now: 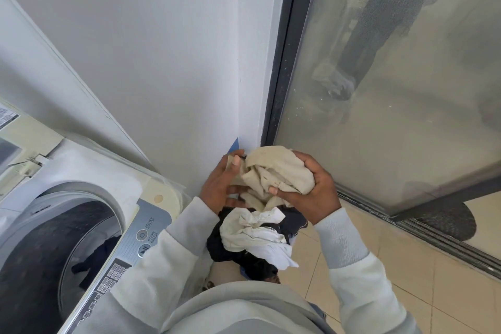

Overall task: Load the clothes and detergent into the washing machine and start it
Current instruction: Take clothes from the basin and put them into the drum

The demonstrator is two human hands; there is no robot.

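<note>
A top-loading washing machine (151, 214) stands at the lower left, its lid raised and its drum (54, 252) open with a dark garment lying inside. To its right, above a pile of dark and white clothes (254, 236) on the floor, my right hand (309, 192) grips a bunched cream cloth (279, 168). My left hand (219, 184) touches the cloth's left side with fingers spread. The silver control panel (141, 238) carries power and start buttons. No detergent is in view.
A white wall (162, 62) rises behind the machine and meets a dark-framed glass sliding door (379, 89) on the right. Beige floor tiles (406, 279) spread to the lower right, beside the door's metal track.
</note>
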